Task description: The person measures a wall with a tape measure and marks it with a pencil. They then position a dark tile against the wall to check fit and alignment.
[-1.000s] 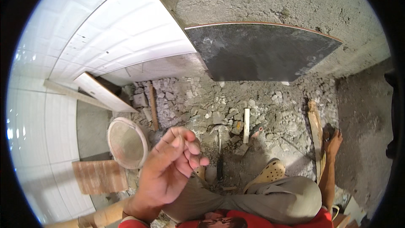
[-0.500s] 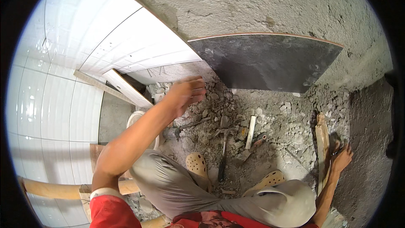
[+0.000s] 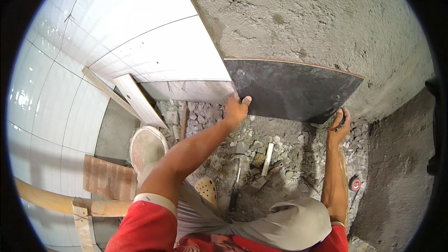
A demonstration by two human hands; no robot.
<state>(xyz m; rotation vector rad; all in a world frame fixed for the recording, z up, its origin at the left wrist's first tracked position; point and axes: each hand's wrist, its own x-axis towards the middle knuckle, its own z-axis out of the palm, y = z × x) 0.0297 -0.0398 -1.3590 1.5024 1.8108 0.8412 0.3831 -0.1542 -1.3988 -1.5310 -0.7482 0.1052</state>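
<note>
A large dark grey tile [image 3: 294, 88] with a thin reddish-brown top edge leans against the rough wall, beside the white wall tiles. My left hand [image 3: 237, 110] grips its lower left corner, thumb raised on the near side. My right hand [image 3: 339, 125] is closed at the tile's lower right edge, fingertips by the corner. Something small, dark and thin shows between its fingers; I cannot make out its kind. Rubble lies below the tile, with a hammer [image 3: 234, 197] and a white strip [image 3: 268, 159] on it.
White wall tiles [image 3: 177, 56] cover the left, ending at the rough grey wall [image 3: 289, 14]. A whitish bucket [image 3: 135, 147], a narrow plank [image 3: 140, 100] and a bamboo pole [image 3: 44, 200] are at left. A red and black tape measure [image 3: 355, 184] lies at right.
My left hand has come down and right onto the tile's lower left corner. My right hand has moved from beside the wood strip at right up to the tile's right edge.
</note>
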